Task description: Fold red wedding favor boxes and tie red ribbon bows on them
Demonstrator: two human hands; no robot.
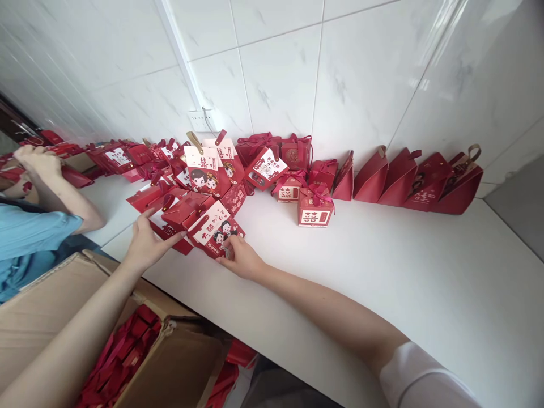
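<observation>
Several red gift boxes with white labels lie in a pile on the white table. At the pile's front, my right hand grips the lower right corner of a red gift box printed with a cartoon couple, thumb and fingers pinching its edge. My left hand is spread around the neighbouring red gift box, thumb along its front and fingers at its left side; part of that box is hidden by the hand. Behind them stands a gift box with a gold strap and two cartoon faces.
Small ribbon-tied boxes and a row of folded red boxes stand toward the tiled wall. An open cardboard carton holding red boxes is below the table edge. At left, a co-worker's hands handle red boxes.
</observation>
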